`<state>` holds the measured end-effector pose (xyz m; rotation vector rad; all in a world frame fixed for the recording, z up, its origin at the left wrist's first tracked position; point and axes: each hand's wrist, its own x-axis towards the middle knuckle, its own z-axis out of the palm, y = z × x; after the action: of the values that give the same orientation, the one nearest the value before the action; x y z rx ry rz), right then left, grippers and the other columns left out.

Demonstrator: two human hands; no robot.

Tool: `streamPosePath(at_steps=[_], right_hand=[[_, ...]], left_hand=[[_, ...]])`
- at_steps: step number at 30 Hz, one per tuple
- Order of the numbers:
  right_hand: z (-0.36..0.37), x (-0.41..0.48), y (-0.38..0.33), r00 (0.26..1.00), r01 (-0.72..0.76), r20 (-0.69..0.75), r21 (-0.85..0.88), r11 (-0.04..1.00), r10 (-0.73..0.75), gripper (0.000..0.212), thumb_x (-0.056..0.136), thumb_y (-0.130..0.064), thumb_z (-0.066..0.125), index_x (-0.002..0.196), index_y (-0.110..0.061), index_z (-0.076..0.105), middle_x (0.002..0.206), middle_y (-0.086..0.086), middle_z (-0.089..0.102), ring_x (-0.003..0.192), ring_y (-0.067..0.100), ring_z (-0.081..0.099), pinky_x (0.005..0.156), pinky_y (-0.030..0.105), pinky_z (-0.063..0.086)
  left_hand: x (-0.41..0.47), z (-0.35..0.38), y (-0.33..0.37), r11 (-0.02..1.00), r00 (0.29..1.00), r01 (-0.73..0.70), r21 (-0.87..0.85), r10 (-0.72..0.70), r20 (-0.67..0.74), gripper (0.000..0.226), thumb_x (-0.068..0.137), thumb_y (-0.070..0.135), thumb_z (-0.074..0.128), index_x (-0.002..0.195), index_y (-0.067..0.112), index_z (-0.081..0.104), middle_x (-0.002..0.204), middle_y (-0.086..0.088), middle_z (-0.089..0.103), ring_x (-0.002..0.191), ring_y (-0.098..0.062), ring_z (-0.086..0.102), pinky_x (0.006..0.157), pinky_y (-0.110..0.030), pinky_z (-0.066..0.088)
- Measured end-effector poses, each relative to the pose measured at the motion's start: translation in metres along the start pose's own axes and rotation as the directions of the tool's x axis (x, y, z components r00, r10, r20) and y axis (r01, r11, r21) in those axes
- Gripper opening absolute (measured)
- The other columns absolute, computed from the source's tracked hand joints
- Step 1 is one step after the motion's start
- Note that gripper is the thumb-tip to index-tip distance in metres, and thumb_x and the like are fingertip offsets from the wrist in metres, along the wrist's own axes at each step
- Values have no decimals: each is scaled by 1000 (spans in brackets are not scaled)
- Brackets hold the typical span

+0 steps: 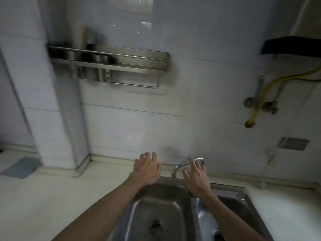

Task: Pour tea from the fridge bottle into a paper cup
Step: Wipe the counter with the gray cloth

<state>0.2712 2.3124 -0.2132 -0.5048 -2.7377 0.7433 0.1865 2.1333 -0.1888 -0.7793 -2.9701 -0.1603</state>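
Left hand [147, 169] and right hand [196, 178] reach wallward, spread, above sink [240, 191].

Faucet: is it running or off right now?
Off, apparently: no stream shows below the faucet spout, and the sink basin shows no splash, though the picture is blurred.

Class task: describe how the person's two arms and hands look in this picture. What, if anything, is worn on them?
Both forearms are bare for as far as the picture shows; no sleeves are in view. The left hand and right hand wear no gloves, and no watch, bracelet or ring can be made out. The image is slightly blurred.
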Motion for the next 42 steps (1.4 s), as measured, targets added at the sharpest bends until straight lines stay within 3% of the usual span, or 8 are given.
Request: streamPosePath(at_steps=[6, 14, 24, 32, 42], right_hand=[[71, -21, -103, 988, 131, 83, -1, 991, -130, 57, 99, -41, 39, 152, -25, 23, 156, -3, 31, 143, 23, 25, 117, 48, 25], [140, -39, -235, 933, 284, 218, 37, 958, -285, 58, 98, -38, 41, 152, -28, 22, 154, -4, 33, 142, 22, 26, 112, 50, 30], [233, -53, -392, 804, 498, 308, 117, 859, -508, 58, 98, -34, 42, 151, -23, 24, 150, -1, 39, 140, 25, 29, 108, 48, 33], [312, -42, -489, 694, 594, 377, 182, 784, -613, 56, 96, -32, 45, 148, -21, 26, 143, 2, 44, 131, 25, 36, 101, 46, 37], [391, 9, -577, 616, 617, 408, 281, 735, -673, 58, 98, -30, 48, 150, -18, 25, 144, 5, 44, 133, 24, 37, 107, 44, 37]], left_hand=[[-59, -4, -124, 984, 985, 173, 45, -174, 14, 57, 100, 42, 27, 146, 8, 27, 141, -18, 41, 125, -34, 45, 95, -45, 43], [-137, -29, -252, 916, 917, 398, 58, -397, -20, 53, 100, 41, 28, 142, 9, 30, 134, -16, 45, 118, -32, 48, 89, -42, 44], [-224, -48, -393, 737, 739, 674, 56, -673, -29, 54, 101, 41, 27, 144, 8, 28, 130, -15, 46, 113, -29, 50, 86, -39, 46], [-244, -49, -488, 604, 607, 794, 69, -793, -48, 53, 100, 42, 27, 141, 8, 30, 132, -15, 45, 114, -31, 49, 87, -42, 45], [-224, -51, -592, 516, 528, 839, 171, -849, -24, 57, 101, 43, 25, 146, 8, 25, 135, -16, 43, 118, -32, 48, 90, -41, 46]])
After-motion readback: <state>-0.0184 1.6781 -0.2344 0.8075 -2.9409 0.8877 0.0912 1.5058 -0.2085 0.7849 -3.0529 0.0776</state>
